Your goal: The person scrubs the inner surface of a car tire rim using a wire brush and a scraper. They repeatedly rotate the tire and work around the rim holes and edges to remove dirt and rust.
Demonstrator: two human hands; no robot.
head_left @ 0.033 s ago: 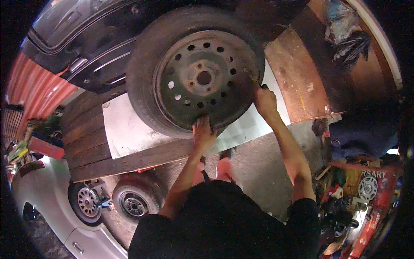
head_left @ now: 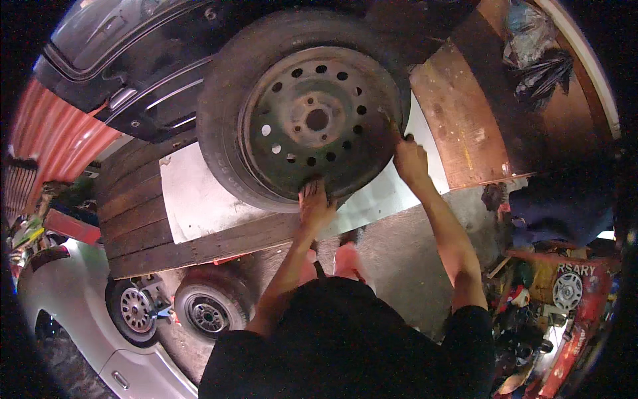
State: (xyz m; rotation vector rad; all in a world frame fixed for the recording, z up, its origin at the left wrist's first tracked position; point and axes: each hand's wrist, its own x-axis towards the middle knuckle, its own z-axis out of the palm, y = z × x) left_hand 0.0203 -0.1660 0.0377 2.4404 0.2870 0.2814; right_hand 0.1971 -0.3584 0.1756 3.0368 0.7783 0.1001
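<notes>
A large tyre [head_left: 222,126] on a rusty dark steel wheel rim [head_left: 286,110] leans at a tilt before me. My left hand [head_left: 316,203] rests against the lower rim edge and tyre sidewall, fingers stretched out and pressed on it. At the right side of the wheel, my right hand [head_left: 411,161] is closed round a thin bar-like tool [head_left: 393,126]. Most of that tool is hidden by the fingers, and its tip lies at the rim edge. Beneath the wheel is a white sheet [head_left: 193,193].
A plank bench [head_left: 129,213] supports the sheet, with brown board [head_left: 458,113] to the right. Dark vehicle bodywork [head_left: 133,60] stands behind. Another wheel [head_left: 209,312] lies on the floor at lower left, near a silver car [head_left: 86,319]. Clutter and a hubcap [head_left: 567,290] fill the right.
</notes>
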